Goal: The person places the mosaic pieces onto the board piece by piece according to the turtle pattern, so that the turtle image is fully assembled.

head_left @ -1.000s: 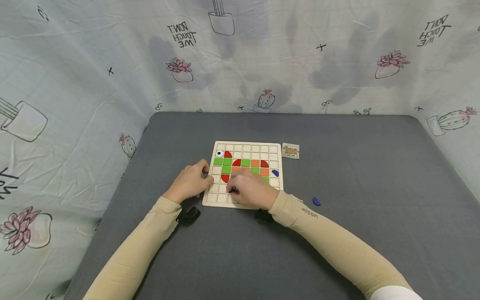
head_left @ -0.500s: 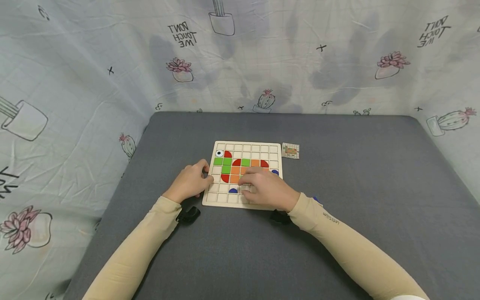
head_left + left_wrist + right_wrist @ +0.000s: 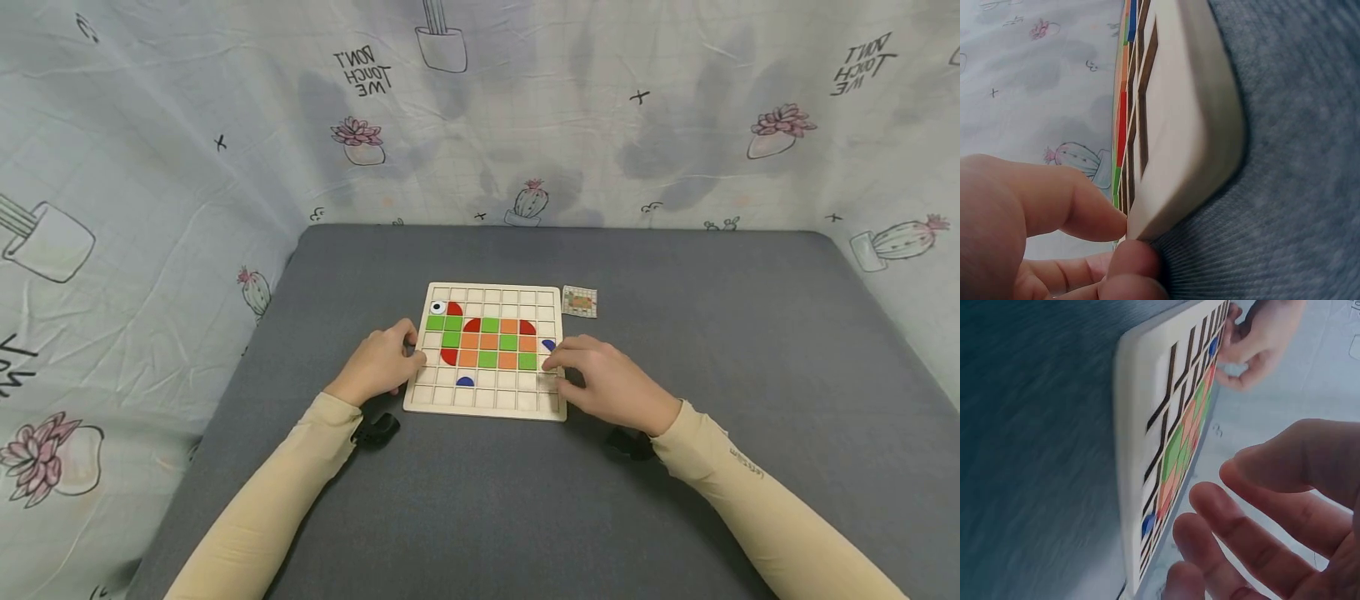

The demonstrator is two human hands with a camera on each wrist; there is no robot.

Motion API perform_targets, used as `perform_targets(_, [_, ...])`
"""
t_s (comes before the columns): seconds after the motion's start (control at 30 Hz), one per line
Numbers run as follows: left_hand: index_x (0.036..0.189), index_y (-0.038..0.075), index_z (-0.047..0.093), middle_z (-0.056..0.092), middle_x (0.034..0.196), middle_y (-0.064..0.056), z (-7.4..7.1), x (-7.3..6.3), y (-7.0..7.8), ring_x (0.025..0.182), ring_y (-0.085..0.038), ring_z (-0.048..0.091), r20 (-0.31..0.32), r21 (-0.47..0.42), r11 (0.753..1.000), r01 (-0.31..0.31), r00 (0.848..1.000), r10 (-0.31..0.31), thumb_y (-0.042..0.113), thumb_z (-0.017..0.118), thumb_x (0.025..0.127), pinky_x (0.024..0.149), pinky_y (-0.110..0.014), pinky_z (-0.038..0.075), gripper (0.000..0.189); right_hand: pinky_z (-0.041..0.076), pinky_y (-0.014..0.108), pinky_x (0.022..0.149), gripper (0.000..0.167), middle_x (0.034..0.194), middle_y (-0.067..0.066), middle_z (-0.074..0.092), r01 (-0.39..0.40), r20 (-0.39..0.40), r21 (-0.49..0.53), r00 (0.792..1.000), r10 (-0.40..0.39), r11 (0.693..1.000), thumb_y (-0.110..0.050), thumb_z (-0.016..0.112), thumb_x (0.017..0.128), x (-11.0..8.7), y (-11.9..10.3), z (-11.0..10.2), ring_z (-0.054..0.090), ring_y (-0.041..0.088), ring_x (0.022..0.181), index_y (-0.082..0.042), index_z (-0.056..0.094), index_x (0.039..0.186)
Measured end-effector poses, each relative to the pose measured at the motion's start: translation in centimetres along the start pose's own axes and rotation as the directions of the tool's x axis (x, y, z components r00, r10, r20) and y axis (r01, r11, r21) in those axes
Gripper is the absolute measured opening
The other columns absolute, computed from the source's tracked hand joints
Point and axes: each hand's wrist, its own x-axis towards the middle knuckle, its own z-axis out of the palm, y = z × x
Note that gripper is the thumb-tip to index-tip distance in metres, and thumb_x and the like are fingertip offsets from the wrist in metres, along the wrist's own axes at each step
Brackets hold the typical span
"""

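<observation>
In the head view a wooden grid board [image 3: 487,402] lies on the table, filled with red, green and orange tiles [image 3: 488,342] and a white eye tile [image 3: 438,307]. My left hand [image 3: 377,360] holds the board's left edge; the left wrist view has thumb and fingertips against that edge. A blue half-round piece [image 3: 465,382] sits in a lower row. Another blue piece [image 3: 549,344] lies slanted near the right edge, just beyond the fingertips of my right hand [image 3: 611,383]. That hand hovers over the right edge, fingers apart and holding nothing in the right wrist view.
A small picture card [image 3: 580,302] lies at the board's upper right corner. The grey table [image 3: 360,517] extends around the board, with a patterned curtain [image 3: 600,108] behind and at the sides.
My right hand has let go of the blue half-round piece in the lower row and moved right. The loose blue piece on the table is now hidden behind it. My left hand stays put.
</observation>
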Motion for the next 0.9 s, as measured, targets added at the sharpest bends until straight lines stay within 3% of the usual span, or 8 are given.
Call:
perform_targets(0.33, [0.116, 0.005, 0.056, 0.057, 0.061, -0.003, 0.0, 0.0, -0.1, 0.045, -0.017, 0.056, 0.006, -0.010, 1.000, 0.005, 1.000, -0.005, 0.021, 0.060, 0.099, 0.046, -0.030, 0.040, 0.024, 0.057, 0.044, 0.087, 0.024, 0.111, -0.001, 0.072, -0.038, -0.051, -0.077, 0.998, 0.035, 0.996, 0.000, 0.072, 0.091, -3.8, 2.8, -1.8, 0.069, 0.020, 0.104, -0.012, 0.078, 0.111])
perform_targets(0.57, [0.116, 0.004, 0.056, 0.057, 0.062, -0.003, -0.2, 0.0, 0.0, 0.045, -0.016, 0.055, 0.008, -0.009, 1.000, 0.007, 1.000, -0.007, 0.021, 0.060, 0.099, 0.046, -0.029, 0.039, 0.024, 0.057, 0.042, 0.082, 0.030, 0.110, 0.000, 0.071, -0.016, -0.066, -0.126, 0.998, 0.008, 0.992, 0.009, 0.070, 0.087, -5.9, 4.1, -2.6, 0.069, 0.020, 0.102, -0.011, 0.078, 0.109])
perform_targets(0.9, [0.115, 0.005, 0.056, 0.056, 0.062, -0.002, -0.2, 0.0, 0.0, 0.045, -0.016, 0.055, 0.012, -0.011, 1.000, 0.007, 1.000, -0.007, 0.021, 0.061, 0.099, 0.047, -0.029, 0.039, 0.024, 0.058, 0.043, 0.079, 0.038, 0.112, 0.001, 0.069, 0.020, 0.000, -0.191, 1.000, -0.021, 0.981, 0.007, 0.080, 0.080, -7.5, 5.2, -2.9, 0.068, 0.021, 0.101, -0.012, 0.078, 0.112])
